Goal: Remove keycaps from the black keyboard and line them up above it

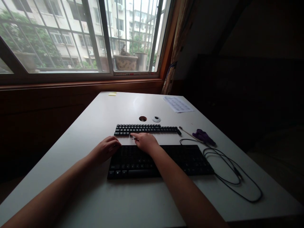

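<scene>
A black computer keyboard point(190, 161) lies on the white table; key legends show along its near left rows, while its far part looks dark and its keys are hard to make out. Past its far edge, black keycaps point(142, 128) stand in close rows. My left hand point(106, 148) is closed, its curled fingers at the keyboard's far left corner. Across the keyboard reaches my right hand point(146, 141), its fingers closed around a small shiny metal tool point(134, 138), mostly hidden. Its index fingertip touches the front row of keycaps.
Right of the keyboard lie a looped black cable point(237, 183), a purple cloth point(203, 136) and a thin brush-like stick point(190, 134). Printed paper point(178, 104) and a yellow sticky note point(112, 94) lie near the far edge. A round hole point(142, 118) and a white ring point(156, 119) sit beyond the keycaps.
</scene>
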`<state>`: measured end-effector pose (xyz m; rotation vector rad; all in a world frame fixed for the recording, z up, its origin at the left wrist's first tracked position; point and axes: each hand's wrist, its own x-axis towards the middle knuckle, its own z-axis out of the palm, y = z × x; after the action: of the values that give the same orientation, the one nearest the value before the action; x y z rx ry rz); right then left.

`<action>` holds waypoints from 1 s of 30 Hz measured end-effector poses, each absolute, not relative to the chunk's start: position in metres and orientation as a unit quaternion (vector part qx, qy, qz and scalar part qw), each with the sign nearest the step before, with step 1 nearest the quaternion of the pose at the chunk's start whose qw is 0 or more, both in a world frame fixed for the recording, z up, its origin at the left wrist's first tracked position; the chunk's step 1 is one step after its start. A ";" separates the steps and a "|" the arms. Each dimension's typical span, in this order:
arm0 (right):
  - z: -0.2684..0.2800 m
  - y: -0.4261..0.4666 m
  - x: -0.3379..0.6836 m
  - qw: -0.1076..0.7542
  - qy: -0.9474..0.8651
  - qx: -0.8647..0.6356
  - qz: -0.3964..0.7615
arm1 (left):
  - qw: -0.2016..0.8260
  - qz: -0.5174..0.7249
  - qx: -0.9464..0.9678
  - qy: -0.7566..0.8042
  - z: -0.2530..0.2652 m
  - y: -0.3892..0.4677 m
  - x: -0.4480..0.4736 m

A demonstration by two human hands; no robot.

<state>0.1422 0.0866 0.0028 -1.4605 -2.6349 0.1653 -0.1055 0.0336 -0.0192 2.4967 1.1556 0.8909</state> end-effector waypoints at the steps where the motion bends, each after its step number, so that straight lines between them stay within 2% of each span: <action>1: 0.003 0.086 0.142 0.061 -0.871 -0.484 0.057 | 0.125 0.304 0.856 0.398 -0.019 0.033 -0.106; 8: 0.005 0.085 0.140 0.041 -0.869 -0.489 0.063 | 0.129 0.304 0.857 0.395 -0.017 0.033 -0.104; 30: 0.002 0.087 0.141 0.064 -0.867 -0.490 0.069 | 0.128 0.304 0.857 0.395 -0.017 0.033 -0.105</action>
<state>0.1406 0.0873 0.0019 -1.4781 -2.6169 0.2095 -0.1050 0.0329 -0.0170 2.4930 1.1487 0.8845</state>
